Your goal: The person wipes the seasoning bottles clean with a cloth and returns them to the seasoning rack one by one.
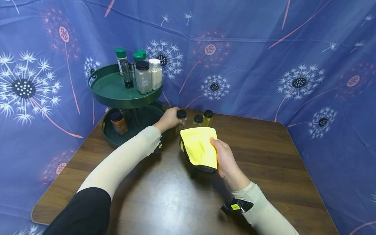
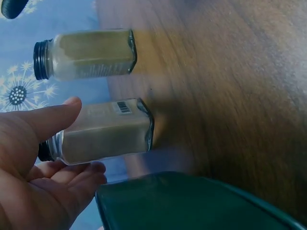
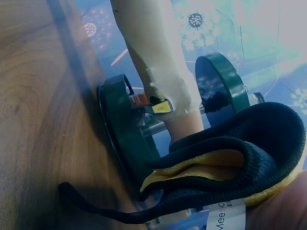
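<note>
At the back of the table my left hand holds a clear spice jar with a black cap, thumb on one side and fingers on the other. The jar stands upright beside the green two-tier rack. A second black-capped jar stands apart from it in the left wrist view. In front of the jars, my right hand grips a folded cleaning cloth, yellow on one face and dark on the other. The cloth's black edging and white tag show in the right wrist view.
The rack's upper tray carries several spice bottles, including a black-capped pepper jar and a white-capped bottle. An orange-brown jar sits in the lower tray. A yellow jar stands at the table's back edge.
</note>
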Available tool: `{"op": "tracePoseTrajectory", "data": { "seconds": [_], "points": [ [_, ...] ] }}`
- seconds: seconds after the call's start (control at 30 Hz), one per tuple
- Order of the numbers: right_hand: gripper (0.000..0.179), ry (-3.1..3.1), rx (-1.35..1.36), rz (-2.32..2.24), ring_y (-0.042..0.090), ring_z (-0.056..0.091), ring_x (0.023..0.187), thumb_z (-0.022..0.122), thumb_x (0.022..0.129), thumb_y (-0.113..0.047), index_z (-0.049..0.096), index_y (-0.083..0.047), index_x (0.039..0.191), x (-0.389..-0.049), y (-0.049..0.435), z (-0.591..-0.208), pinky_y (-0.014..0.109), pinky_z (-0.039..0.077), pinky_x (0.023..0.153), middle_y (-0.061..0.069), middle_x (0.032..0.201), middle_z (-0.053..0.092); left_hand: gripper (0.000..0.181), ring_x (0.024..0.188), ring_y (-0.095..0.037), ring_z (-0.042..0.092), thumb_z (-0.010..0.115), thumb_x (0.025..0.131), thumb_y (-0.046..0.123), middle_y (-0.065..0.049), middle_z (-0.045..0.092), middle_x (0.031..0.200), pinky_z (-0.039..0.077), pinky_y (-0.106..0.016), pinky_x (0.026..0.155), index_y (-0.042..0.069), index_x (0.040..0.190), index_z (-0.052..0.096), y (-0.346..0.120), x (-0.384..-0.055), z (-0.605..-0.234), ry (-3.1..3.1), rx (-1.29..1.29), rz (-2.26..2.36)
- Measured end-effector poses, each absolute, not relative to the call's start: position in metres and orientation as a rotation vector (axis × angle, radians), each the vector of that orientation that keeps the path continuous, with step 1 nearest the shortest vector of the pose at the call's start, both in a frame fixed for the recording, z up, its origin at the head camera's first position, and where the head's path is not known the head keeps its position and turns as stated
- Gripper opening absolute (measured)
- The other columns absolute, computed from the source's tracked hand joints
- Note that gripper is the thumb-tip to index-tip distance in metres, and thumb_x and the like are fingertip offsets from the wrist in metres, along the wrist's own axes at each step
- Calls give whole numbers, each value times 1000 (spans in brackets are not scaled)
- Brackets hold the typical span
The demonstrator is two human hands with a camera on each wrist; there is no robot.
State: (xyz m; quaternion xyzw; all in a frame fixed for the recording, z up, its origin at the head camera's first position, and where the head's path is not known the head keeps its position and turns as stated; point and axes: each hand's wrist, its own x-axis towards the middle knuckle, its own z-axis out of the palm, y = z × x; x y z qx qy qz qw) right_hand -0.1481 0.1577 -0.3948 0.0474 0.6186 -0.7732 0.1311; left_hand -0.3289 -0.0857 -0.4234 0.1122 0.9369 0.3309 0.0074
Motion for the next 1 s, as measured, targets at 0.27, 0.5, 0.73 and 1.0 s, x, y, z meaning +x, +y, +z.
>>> {"op": "tracePoseTrajectory", "data": {
  "seconds": [0.27,0.5,0.73,1.0],
  "points": [
    [37,1796,135,-2253,16,73,76,49,107,-33,58,0,122,-148,159,-395,32,60,68,2,88,73,49,100,-27,64,89,80,20,-12,68,111,52,-43,89,3,117,63,-80,-334,-427,2942,323,1009],
    [40,1805,171,-2227,17,73,77,48,107,-33,57,0,126,-148,160,-397,33,59,68,3,89,72,36,91,-25,64,90,76,14,-10,70,101,53,-40,83,6,102,67,-83,-326,-433,2880,279,1196],
    [40,1804,160,-2239,16,73,76,48,107,-33,56,1,126,-150,160,-397,32,60,68,3,89,73,41,98,-26,66,91,75,16,-8,71,104,54,-43,89,7,107,67,-88,-313,-415,2913,326,1310],
    [38,1789,186,-2244,17,73,77,47,107,-33,55,0,126,-149,161,-400,33,60,68,3,89,72,43,93,-21,66,90,77,21,-5,72,102,54,-40,82,10,112,68,-96,-299,-392,2888,422,1354]
  ]
}}
